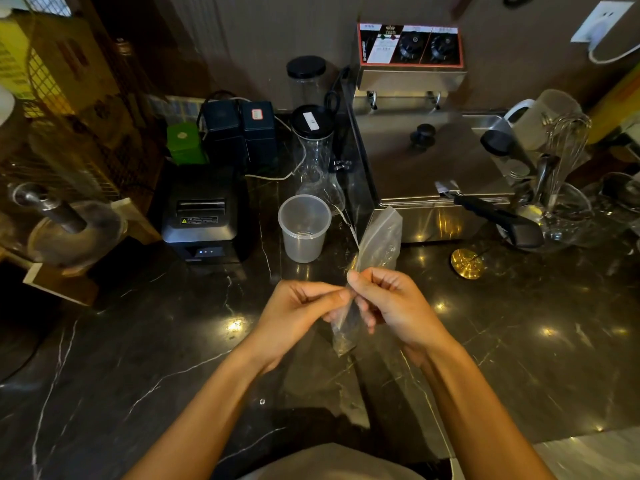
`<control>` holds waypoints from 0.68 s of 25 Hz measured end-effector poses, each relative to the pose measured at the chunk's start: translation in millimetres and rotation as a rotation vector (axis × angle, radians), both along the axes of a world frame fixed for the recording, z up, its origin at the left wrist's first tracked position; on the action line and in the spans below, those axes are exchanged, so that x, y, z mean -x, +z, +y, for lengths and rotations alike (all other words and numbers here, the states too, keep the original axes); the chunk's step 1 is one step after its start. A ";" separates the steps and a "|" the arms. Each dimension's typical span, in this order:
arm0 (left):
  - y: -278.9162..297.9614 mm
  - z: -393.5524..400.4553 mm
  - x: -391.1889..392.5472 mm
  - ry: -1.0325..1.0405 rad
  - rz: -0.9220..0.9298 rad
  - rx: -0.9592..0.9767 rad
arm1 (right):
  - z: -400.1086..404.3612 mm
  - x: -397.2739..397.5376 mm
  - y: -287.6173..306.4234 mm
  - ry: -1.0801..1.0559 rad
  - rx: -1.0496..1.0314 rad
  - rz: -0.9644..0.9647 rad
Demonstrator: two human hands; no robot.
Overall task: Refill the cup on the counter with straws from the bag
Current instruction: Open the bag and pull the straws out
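Observation:
A clear plastic cup (304, 227) stands upright on the dark marble counter (138, 341), and I see no straws in it. A long clear plastic bag (379, 239) is held up in front of me, tilted to the upper right, just right of the cup. My left hand (301, 315) and my right hand (388, 303) both pinch the bag near its middle, fingertips touching. The bag's lower end (341, 341) hangs below my hands. Its contents are hard to make out.
A black receipt printer (204, 216) sits left of the cup. A glass carafe with a black lid (313, 150) stands right behind the cup. A steel fryer (429, 157) fills the right back. Whisks and glassware (561, 188) crowd the far right; a brass disc (467, 263) lies nearby.

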State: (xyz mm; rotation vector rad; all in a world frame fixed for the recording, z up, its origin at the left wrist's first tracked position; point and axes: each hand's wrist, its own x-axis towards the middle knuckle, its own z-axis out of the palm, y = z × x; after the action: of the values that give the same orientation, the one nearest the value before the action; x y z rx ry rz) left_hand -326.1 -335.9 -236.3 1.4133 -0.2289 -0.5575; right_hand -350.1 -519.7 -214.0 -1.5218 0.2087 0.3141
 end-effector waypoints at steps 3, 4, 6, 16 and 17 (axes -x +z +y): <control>-0.6 2.0 -1.2 -0.020 0.013 0.012 | -1.3 2.4 -5.1 -0.011 -0.087 0.025; -0.1 1.8 -1.4 -0.022 0.008 0.014 | -1.3 2.8 -5.8 -0.013 -0.106 0.039; 0.8 0.0 -1.1 -0.004 0.002 0.012 | -1.7 3.6 -4.1 0.001 -0.081 0.054; 7.9 -4.5 -2.5 0.018 -0.006 0.021 | -4.3 12.5 8.0 0.012 -0.027 -0.027; 7.8 -4.9 -2.0 0.029 -0.008 0.010 | -3.9 13.3 8.4 0.021 -0.027 -0.029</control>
State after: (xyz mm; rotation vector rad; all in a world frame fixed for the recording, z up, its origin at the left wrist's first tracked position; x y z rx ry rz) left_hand -324.1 -340.8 -228.4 1.4075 -0.2169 -0.5261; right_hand -363.4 -523.7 -205.6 -1.5019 0.1649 0.3102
